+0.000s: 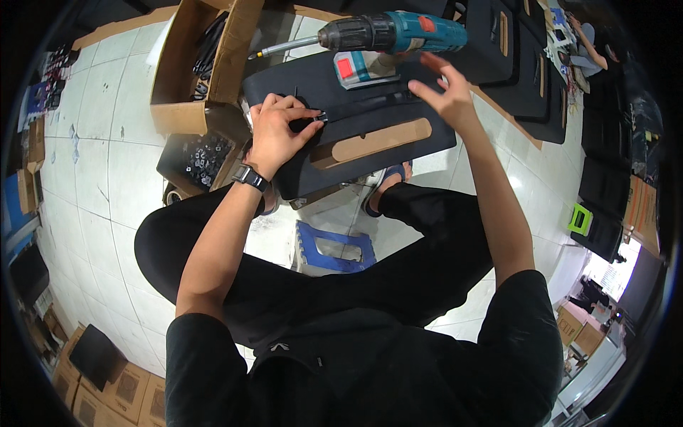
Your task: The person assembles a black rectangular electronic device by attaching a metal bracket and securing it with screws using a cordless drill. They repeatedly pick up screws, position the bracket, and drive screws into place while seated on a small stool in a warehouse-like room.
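My left hand [276, 128] pinches a small black bracket [319, 116] against a black panel [420, 146] that has a long brown slot. A watch is on that wrist. My right hand [445, 89] hovers with its fingers spread above the panel's far edge, just below a blue and black cordless drill [388, 32] that lies on the panel with its bit pointing left. The right hand holds nothing.
An open cardboard box [203, 71] of black parts stands at the left, with a lower tray of small black pieces [199, 160] in front of it. A blue stool [334, 249] is between my legs. More black panels [526, 71] lie at the right, near another person [587, 43].
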`<state>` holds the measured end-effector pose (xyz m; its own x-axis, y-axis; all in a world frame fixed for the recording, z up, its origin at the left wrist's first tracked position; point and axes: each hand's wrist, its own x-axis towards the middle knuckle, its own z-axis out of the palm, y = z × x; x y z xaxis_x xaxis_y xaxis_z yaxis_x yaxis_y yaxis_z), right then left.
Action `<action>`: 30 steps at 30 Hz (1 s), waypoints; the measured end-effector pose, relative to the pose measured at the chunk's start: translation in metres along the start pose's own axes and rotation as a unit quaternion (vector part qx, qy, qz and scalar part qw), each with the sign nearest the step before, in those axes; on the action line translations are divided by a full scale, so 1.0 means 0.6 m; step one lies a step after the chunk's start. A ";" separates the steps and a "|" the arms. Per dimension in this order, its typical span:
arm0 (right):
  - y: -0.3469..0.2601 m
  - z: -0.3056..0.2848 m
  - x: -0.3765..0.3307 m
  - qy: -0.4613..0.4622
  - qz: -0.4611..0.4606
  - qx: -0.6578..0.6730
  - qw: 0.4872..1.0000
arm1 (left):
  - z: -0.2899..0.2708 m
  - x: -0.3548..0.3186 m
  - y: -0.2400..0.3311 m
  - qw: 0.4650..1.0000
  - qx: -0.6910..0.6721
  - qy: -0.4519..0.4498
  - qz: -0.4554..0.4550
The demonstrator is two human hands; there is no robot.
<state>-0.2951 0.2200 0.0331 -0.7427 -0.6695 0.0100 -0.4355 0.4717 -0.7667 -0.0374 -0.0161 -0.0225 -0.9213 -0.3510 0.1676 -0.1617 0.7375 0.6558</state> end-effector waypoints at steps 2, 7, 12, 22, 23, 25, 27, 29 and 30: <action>0.051 -0.004 -0.042 0.003 -0.115 -0.061 0.991 | 0.003 0.003 0.004 1.000 -0.001 -0.007 0.000; 0.071 0.034 -0.053 -0.020 0.051 -0.162 0.985 | 0.013 0.004 0.004 1.000 0.015 -0.002 -0.006; 0.038 0.073 -0.051 -0.081 0.159 -0.202 0.963 | 0.017 0.002 0.012 0.999 0.038 0.001 -0.023; -0.066 0.216 -0.088 -0.025 0.149 -0.267 0.952 | 0.019 -0.004 0.013 0.998 0.049 0.038 -0.018; -0.062 0.231 -0.083 -0.035 0.174 -0.265 0.948 | 0.017 -0.006 0.014 0.998 0.051 0.031 -0.030; -0.058 0.260 -0.073 -0.043 0.208 -0.280 0.936 | 0.016 -0.003 0.012 0.997 0.049 0.034 -0.045; -0.043 0.266 -0.070 -0.039 0.217 -0.279 0.935 | 0.022 -0.004 0.007 0.997 0.040 0.052 -0.046; -0.030 0.257 -0.059 -0.053 0.240 -0.265 0.932 | 0.014 -0.005 0.011 0.997 0.043 0.029 -0.049; -0.030 0.259 -0.056 -0.058 0.245 -0.256 0.933 | 0.018 -0.010 0.003 0.998 0.037 0.034 -0.039</action>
<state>-0.1836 0.1450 -0.0532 -0.8690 -0.3458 -0.3538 -0.2664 0.9297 -0.2544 -0.0361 -0.0067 -0.0303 -0.8791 -0.4455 0.1694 -0.2596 0.7457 0.6136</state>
